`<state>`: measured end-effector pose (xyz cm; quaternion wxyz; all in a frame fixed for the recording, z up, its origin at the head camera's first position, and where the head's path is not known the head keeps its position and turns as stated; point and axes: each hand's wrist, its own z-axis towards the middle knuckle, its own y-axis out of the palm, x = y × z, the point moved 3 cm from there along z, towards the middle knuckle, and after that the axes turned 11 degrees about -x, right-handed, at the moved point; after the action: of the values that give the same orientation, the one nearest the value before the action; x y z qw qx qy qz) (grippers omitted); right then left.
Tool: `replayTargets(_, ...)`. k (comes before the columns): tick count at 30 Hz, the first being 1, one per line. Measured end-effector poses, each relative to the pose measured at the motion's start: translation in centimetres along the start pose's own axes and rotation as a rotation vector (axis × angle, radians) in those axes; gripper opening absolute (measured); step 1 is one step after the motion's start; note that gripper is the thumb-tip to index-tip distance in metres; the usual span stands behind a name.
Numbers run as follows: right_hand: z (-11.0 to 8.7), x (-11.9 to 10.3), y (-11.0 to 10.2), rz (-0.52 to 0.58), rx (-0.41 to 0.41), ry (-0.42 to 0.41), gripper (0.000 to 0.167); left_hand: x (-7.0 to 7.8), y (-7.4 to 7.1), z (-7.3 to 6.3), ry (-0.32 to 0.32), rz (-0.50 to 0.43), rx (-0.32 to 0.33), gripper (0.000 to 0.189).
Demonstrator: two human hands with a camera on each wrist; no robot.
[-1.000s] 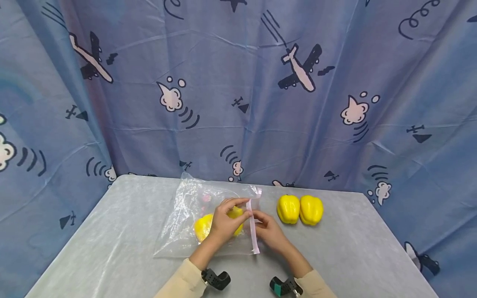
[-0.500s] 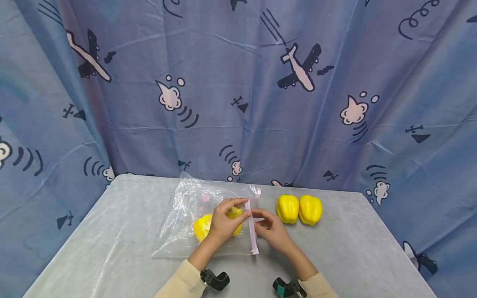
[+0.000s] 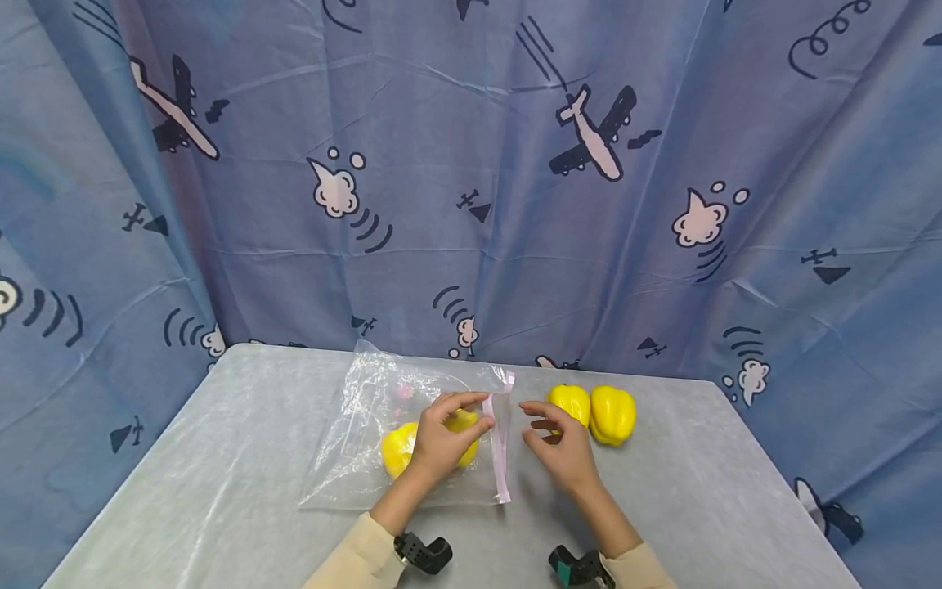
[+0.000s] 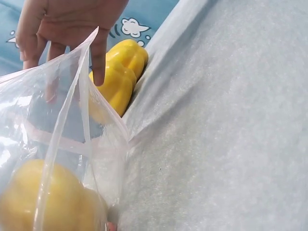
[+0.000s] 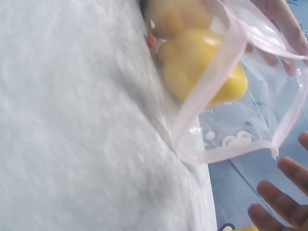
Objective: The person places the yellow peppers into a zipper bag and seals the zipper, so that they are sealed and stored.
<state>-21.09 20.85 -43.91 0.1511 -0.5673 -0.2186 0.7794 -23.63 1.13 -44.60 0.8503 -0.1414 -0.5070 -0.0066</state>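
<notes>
A clear zip bag (image 3: 346, 458) with a pink strip along its mouth lies on the table. My left hand (image 3: 440, 442) holds the upper lip between thumb and fingers, lifting it so the mouth gapes to the right. Inside sit two yellow bell peppers (image 3: 398, 448), partly covered by that hand; the right wrist view shows one bell pepper (image 5: 192, 62) just within the pink rim. My right hand (image 3: 572, 458) is off the bag, fingers spread and holding nothing. It overlaps the nearer of two loose bell peppers (image 3: 570, 399); the other bell pepper (image 3: 613, 415) stands right beside it.
The table (image 3: 706, 491) has a pale grey cover. Behind its far edge hangs a blue curtain (image 3: 412, 204) with airplane prints. A black strap camera (image 3: 424, 553) sits on the left wrist, and another camera (image 3: 581, 568) on the right.
My right hand has left the bag's mouth and moved right toward the loose bell peppers, its fingers opening out. The left hand and the bag have stayed in place.
</notes>
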Motion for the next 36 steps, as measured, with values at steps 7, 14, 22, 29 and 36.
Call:
replayTargets(7,-0.1,0.3,-1.6,-0.029,0.054,0.064,0.035,0.1,0.1,0.1,-0.032,0.007,0.004,0.033)
replayTargets(14,-0.1,0.6,-3.5,-0.078,0.139,0.082,0.034,0.0,-0.1,-0.1,0.025,-0.005,-0.004,0.032)
replayTargets(22,-0.2,1.2,-5.8,-0.166,0.215,0.119,0.034,0.0,-0.2,-0.2,0.029,0.026,-0.016,0.03)
replayTargets(29,-0.6,2.1,-7.5,-0.194,0.312,0.116,0.031,-0.1,-0.2,-0.2,0.011,-0.007,-0.02,0.031)
replayTargets(36,-0.6,3.4,-9.1,-0.224,0.427,0.087,0.032,-0.2,-0.1,-0.1,-0.021,-0.015,-0.013,0.032)
